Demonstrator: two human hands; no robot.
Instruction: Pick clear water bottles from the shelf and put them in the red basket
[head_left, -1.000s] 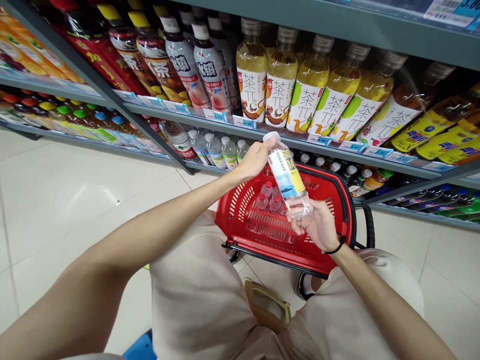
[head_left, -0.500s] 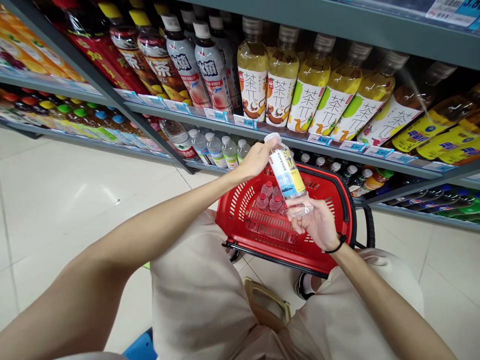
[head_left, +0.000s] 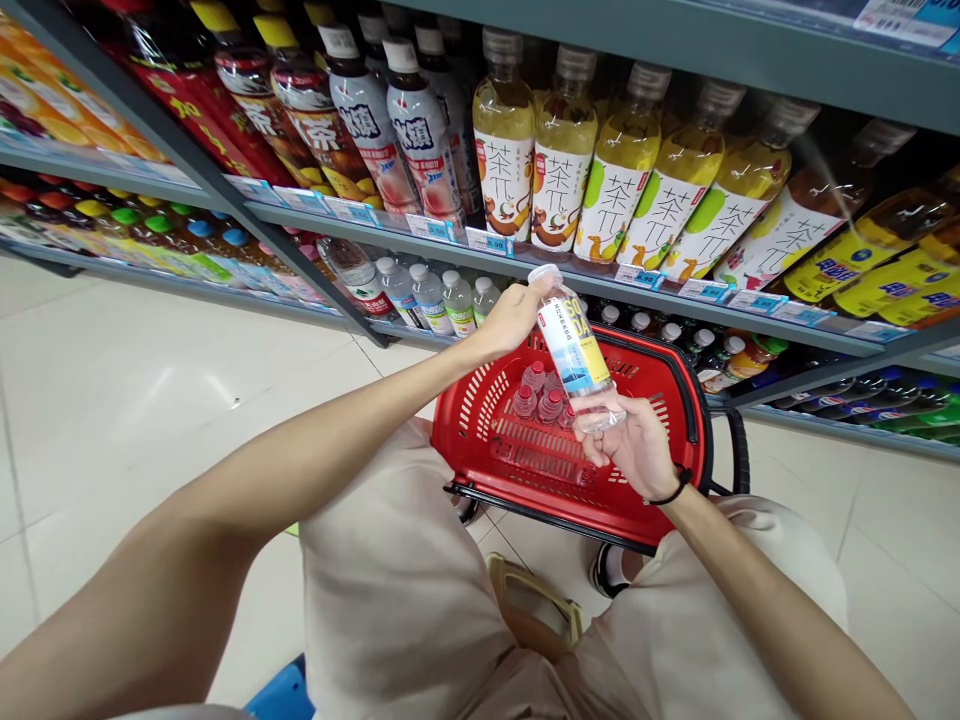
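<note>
A clear bottle of soda water (head_left: 576, 345) with a white cap and a white, blue and yellow label is held tilted over a red shopping basket (head_left: 465, 465). My left hand (head_left: 514, 320) is closed on its neck, just under the cap. Around the base, the fingers of my right hand (head_left: 637, 440) are curled, partly seen through the clear plastic. Several small clear bottles with red caps (head_left: 526, 402) stand inside the basket, below the held bottle. Some of them are hidden behind it and my right hand.
A shelf edge (head_left: 450, 240) runs just beyond the basket, with tea bottles (head_left: 502, 150) above it. Water bottles (head_left: 427, 298) stand on the lower shelf. The basket's black handle (head_left: 739, 450) sticks out to the right. My knees flank the basket, and a blue object (head_left: 281, 692) is at the bottom.
</note>
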